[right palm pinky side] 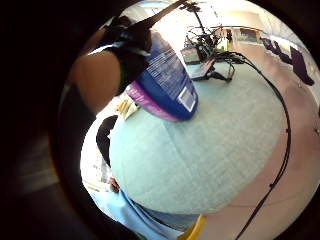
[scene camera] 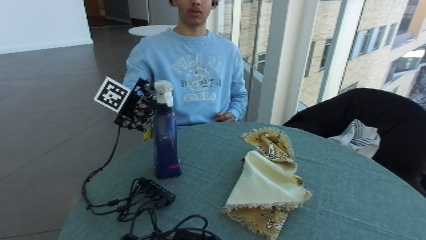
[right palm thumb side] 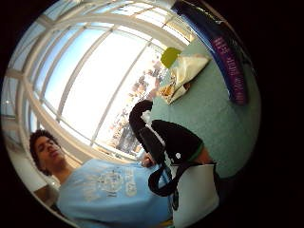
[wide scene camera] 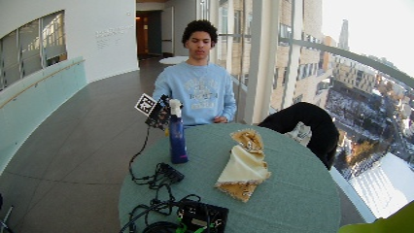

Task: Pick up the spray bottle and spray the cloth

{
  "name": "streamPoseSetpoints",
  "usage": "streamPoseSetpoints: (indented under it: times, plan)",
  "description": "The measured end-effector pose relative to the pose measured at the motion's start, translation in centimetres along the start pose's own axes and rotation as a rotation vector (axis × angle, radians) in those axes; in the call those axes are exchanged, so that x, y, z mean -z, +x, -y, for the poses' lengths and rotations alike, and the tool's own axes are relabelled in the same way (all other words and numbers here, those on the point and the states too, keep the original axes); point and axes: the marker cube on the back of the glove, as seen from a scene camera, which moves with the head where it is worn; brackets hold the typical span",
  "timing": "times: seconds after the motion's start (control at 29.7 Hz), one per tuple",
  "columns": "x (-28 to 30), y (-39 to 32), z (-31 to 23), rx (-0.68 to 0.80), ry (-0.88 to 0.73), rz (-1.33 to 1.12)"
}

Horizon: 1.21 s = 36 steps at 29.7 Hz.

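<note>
A tall blue spray bottle with a white trigger head stands upright on the teal table, near its left side. My gloved right hand is raised beside the bottle's upper part, on the person's side. In the little finger side palm view the bottle lies close to the palm, with a gloved finger at its top. In the thumb side palm view the thumb stays apart from the bottle. A cream and gold patterned cloth lies folded mid-table, right of the bottle.
Black cables lie on the table in front of the bottle, with a black box at the near edge. A dark jacket hangs on a chair at the right. The person's bare left hand rests at the far table edge.
</note>
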Motion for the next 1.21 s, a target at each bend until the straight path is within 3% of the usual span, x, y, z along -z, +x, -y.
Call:
streamPoseSetpoints:
  times: [0.34, 0.54, 0.71, 1.01, 1.21]
  plan:
    - [-2.0, 2.6, 5.8, -0.102, 0.097, 0.109]
    - [-2.7, 3.8, 7.3, -0.039, 0.027, 0.175]
    - [-3.6, 3.6, 9.1, -0.126, 0.089, 0.163]
    - [-3.9, 3.3, 11.2, -0.129, 0.162, 0.148]
    - [-3.8, 2.2, 11.9, -0.123, 0.073, 0.107]
